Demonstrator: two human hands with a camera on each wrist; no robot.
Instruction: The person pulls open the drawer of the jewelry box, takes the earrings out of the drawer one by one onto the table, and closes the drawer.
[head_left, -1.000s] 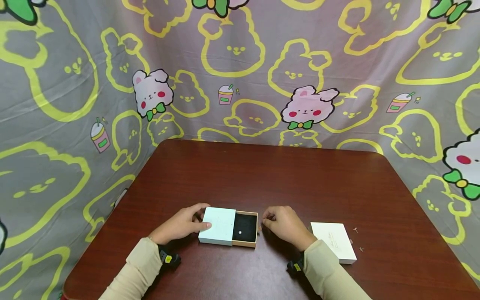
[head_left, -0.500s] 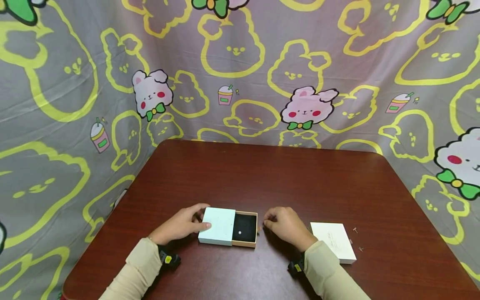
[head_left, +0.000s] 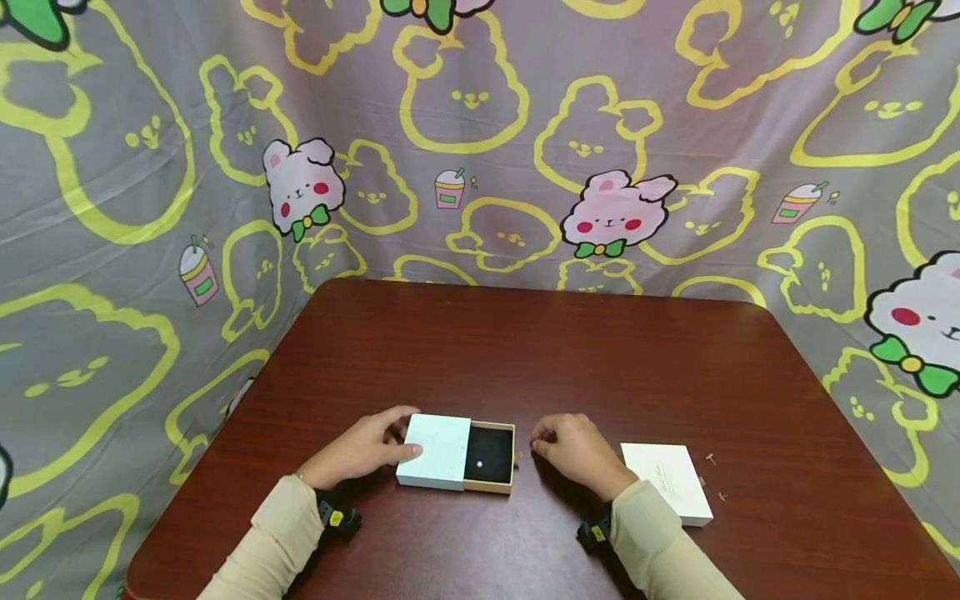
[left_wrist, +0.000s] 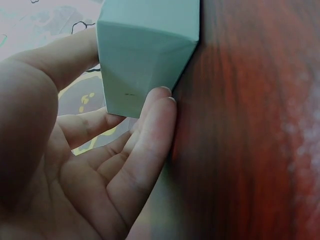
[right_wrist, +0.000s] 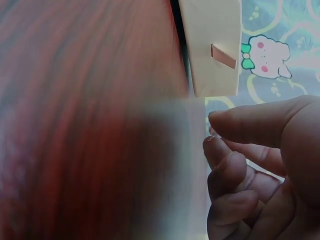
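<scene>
A pale blue drawer box (head_left: 435, 452) lies on the table, its tray slid partly out to the right. On the tray's black lining (head_left: 491, 448) sits a small white pearl-like bead (head_left: 480, 464). My left hand (head_left: 365, 446) grips the box's left end, thumb on top, fingers along the far side and end; the left wrist view shows the box end (left_wrist: 135, 70) between them. My right hand (head_left: 572, 447) stays just right of the tray, apart from it, fingers loosely curled with nothing visible between them. A ribbon tab (right_wrist: 223, 56) sticks out of the tray end.
Behind my right forearm lies a white box (head_left: 666, 479) with faint print. Two tiny pieces, one a pin-like piece (head_left: 711, 458) and one a cross-shaped piece (head_left: 722, 497), lie to its right. A patterned cloth (head_left: 480, 167) hangs around the brown table (head_left: 525, 350).
My right hand has drifted slightly to the right, away from the tray and its tab. The left hand and the pale blue box have stayed in place.
</scene>
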